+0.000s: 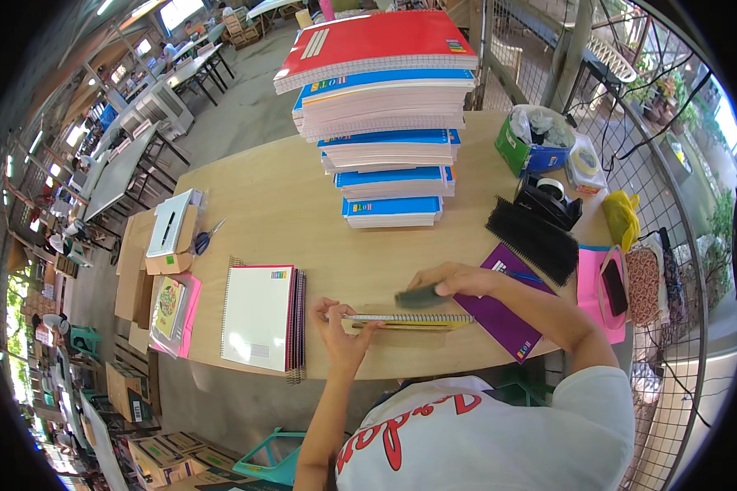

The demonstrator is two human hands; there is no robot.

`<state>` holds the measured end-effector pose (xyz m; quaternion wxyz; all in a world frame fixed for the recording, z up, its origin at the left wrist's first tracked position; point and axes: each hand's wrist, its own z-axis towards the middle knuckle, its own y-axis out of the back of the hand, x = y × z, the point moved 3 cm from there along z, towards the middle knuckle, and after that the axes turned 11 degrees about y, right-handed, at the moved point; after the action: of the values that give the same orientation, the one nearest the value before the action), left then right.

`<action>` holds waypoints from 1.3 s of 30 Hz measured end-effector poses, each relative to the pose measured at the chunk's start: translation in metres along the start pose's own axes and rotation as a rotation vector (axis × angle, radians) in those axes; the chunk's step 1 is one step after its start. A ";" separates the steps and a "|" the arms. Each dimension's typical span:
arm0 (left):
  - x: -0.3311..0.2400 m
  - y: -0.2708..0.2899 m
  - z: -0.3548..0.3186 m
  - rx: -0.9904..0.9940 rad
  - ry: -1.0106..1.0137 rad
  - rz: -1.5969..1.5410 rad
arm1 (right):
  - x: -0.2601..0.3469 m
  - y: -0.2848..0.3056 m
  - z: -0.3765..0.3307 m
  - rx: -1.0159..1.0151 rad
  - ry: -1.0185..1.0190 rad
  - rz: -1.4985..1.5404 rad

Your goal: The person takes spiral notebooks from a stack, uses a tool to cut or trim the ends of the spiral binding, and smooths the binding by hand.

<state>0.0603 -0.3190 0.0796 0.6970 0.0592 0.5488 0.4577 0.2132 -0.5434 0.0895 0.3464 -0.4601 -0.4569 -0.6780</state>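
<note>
A spiral-bound notebook [418, 320] stands on edge at the front of the table, its wire coil on top and a yellow cover edge showing. My left hand [342, 335] grips its left end between thumb and fingers. Just above the coil, my right hand [460, 281] is closed on a dark grey-green block [420, 296]; its exact kind is unclear. Left of my left hand lies a stack of spiral notebooks [258, 315] with a white top cover. A purple notebook cover [499, 307] lies under my right forearm, a blue pen on it.
Tall piles of unbound paper with blue and red covers [377, 49] rise at the back. Black binding coils [534, 241], a tape dispenser [549, 200] and a green-blue box [534, 147] stand right. Scissors [209, 237] and a cardboard box [172, 262] lie left.
</note>
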 end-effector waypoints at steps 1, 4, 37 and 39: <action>-0.001 0.000 0.003 0.024 0.009 -0.003 | 0.005 -0.006 0.002 0.085 0.041 -0.108; -0.001 0.001 0.002 0.069 0.018 -0.005 | 0.000 -0.007 0.003 0.112 -0.003 -0.243; 0.022 0.001 0.007 0.095 0.050 -0.195 | -0.011 -0.039 0.073 0.123 -0.061 -0.141; 0.022 0.002 0.006 0.099 0.068 -0.176 | -0.007 -0.043 0.074 0.093 0.013 0.155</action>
<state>0.0632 -0.2997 0.0676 0.7117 0.0295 0.5972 0.3687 0.2006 -0.4587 0.0816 0.4218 -0.4730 -0.4483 -0.6303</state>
